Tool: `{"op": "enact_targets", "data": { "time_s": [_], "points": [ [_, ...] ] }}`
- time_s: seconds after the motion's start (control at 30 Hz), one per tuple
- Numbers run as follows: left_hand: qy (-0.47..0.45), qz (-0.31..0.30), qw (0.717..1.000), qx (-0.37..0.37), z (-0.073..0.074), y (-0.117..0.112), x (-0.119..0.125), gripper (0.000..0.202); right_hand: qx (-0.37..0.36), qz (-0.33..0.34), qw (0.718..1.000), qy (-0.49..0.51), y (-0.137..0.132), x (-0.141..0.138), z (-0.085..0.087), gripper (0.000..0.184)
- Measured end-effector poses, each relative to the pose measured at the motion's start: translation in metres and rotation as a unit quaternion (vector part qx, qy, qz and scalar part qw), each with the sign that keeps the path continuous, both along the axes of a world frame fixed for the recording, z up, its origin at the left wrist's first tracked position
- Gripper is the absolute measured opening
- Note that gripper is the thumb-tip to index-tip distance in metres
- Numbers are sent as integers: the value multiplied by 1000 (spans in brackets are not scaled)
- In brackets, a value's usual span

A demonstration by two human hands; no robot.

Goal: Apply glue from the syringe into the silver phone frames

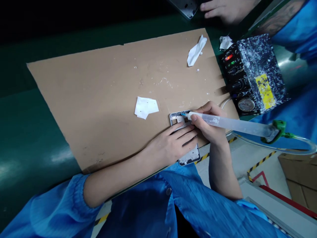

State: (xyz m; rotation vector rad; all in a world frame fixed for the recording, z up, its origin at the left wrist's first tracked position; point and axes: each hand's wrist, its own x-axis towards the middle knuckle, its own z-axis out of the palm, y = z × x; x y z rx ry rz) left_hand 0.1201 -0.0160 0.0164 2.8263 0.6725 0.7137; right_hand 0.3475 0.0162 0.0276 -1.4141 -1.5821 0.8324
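My right hand (210,124) grips a dispensing syringe (232,125) with a translucent barrel, held near its front end. Its blue tip (183,114) is at the upper end of a phone frame (189,158), a silver rectangular shell with cutouts; I cannot tell whether they touch. Across the middle of that frame lies my left hand (174,142), fingers stretched out and slightly apart, covering part of it. The thumb is hidden. A green cap (278,130) and a clear tube (300,137) are attached at the syringe's rear.
The cardboard sheet (99,99) bears a white paper piece (146,107) and a crumpled white tissue (196,50). At right stands a paint-spotted dispenser box (257,72) with knobs and a gauge. Across the table are another person's hand (226,10) and a second frame (187,6).
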Motion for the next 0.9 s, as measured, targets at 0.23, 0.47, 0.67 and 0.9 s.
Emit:
{"op": "enact_targets", "data": {
  "time_s": [0.23,0.47,0.67,0.9],
  "points": [
    [-3,-5,1000,-15,-1,-1,0,34,-7,-3,1000,6,0,1,-1,37],
    [-9,-6,1000,-11,-1,0,0,35,-8,-5,1000,21,0,1,-3,35],
    [-9,7,1000,17,2,1,0,36,-9,-5,1000,27,0,0,-3,35],
    [10,4,1000,1,2,0,0,34,-12,-1,999,32,0,0,-2,32]
  ]
}}
